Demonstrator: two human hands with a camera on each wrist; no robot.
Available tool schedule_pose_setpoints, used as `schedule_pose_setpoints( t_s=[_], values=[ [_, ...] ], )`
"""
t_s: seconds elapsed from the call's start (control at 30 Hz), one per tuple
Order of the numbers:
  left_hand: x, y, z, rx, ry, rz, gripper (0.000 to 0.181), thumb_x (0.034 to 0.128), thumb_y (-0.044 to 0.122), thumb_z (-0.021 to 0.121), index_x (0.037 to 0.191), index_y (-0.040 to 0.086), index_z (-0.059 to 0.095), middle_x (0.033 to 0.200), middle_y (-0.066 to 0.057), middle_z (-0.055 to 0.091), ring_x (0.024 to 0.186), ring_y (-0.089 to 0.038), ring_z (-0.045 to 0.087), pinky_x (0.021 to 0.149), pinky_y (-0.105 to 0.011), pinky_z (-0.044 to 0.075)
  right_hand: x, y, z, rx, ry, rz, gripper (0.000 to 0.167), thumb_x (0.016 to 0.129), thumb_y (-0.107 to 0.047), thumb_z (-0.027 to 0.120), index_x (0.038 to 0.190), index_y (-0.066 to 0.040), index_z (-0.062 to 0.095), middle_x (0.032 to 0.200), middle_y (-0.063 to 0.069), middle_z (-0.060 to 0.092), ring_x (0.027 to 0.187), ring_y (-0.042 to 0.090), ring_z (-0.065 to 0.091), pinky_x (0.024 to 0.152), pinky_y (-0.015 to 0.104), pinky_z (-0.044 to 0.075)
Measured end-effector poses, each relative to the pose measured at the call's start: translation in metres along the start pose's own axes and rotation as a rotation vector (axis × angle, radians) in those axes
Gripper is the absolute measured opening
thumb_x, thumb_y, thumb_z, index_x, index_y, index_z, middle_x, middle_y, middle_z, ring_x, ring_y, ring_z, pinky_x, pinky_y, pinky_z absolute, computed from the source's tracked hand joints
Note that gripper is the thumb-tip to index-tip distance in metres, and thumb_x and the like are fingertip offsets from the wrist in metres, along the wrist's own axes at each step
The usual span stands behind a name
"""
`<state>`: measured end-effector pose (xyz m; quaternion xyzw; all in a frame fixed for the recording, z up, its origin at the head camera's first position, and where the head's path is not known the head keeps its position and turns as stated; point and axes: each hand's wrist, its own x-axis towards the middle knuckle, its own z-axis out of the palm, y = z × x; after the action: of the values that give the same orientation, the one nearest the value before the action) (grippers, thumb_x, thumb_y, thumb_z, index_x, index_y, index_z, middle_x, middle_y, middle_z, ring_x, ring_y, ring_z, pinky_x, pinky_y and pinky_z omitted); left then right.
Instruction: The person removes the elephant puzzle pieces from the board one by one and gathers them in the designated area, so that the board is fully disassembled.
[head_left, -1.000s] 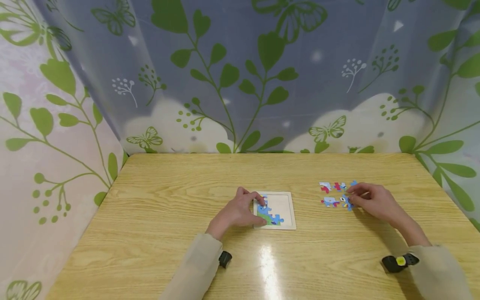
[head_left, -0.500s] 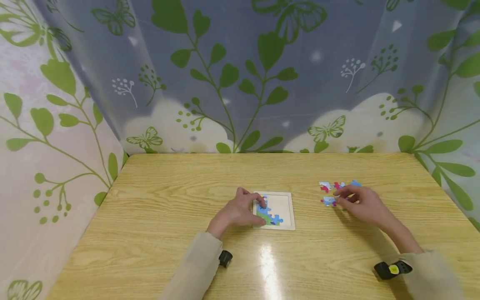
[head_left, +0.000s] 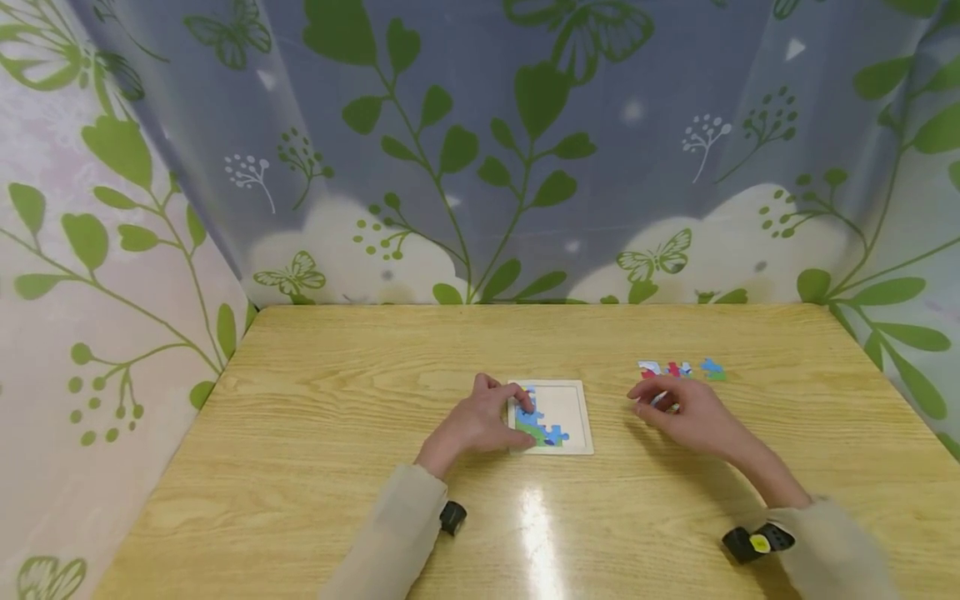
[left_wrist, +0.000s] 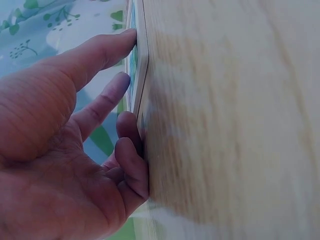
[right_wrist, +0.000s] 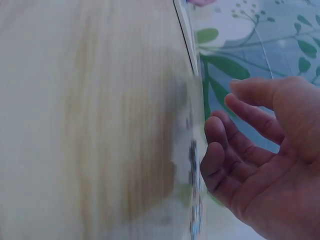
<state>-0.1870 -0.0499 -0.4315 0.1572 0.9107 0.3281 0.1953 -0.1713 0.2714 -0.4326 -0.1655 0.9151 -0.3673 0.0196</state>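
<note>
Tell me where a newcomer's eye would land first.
Likely on the leafy backdrop, filling the view behind the table. Next, the part-filled puzzle, mid-table, touched by the left grip. Then the bright loose pieces beside the right grip.

Square pale puzzle tray (head_left: pixel 566 408) flat on the bench (head_left: pixel 337 375), blue and green pieces (head_left: pixel 554 435) along its left and near sides, three loose pieces (head_left: pixel 714 369) lined up to the right — two with red, one blue-green — a fourth piece (head_left: pixel 663 402) partly hidden nearer.
</note>
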Motion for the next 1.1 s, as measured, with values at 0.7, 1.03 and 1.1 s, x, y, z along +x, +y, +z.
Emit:
schedule_pose_setpoints(
  t_s=[0.7, 1.03, 1.1],
  values=[
    [0.0, -0.005, -0.007, -0.022, -0.035, 0.013, 0.034, 0.0835, 0.028, 0.08, 0.114, 0.029, 0.065, 0.131, -0.009, 0.036, 0.107, -0.028, 0.048, 0.081, -0.039, 0.04, 0.02, -0.026, 0.033, 0.045, -0.129, -0.075, 0.011, 0.096, -0.013, 0.071, 0.106, -0.01, 0.073, 0.092, 0.0, 0.07, 0.078, 0.01, 0.063, 0.067, 0.025, 0.052],
    [0.001, -0.004, -0.005, -0.017, -0.035, -0.006, 0.034, 0.0839, 0.029, 0.081, 0.113, 0.03, 0.064, 0.132, -0.009, 0.036, 0.103, -0.028, 0.05, 0.081, -0.04, 0.04, 0.024, -0.034, 0.047, 0.063, -0.166, -0.097, 0.012, 0.095, -0.015, 0.072, 0.106, -0.011, 0.072, 0.09, -0.001, 0.067, 0.078, 0.009, 0.06, 0.068, 0.024, 0.05],
    [0.001, -0.004, -0.005, -0.016, -0.037, -0.008, 0.034, 0.0842, 0.029, 0.081, 0.114, 0.03, 0.064, 0.133, -0.009, 0.036, 0.102, -0.028, 0.051, 0.081, -0.04, 0.04, 0.025, -0.035, 0.05, 0.058, -0.167, -0.112, 0.011, 0.095, -0.014, 0.073, 0.105, -0.011, 0.072, 0.088, -0.002, 0.067, 0.077, 0.008, 0.059, 0.068, 0.023, 0.05]
  ],
)
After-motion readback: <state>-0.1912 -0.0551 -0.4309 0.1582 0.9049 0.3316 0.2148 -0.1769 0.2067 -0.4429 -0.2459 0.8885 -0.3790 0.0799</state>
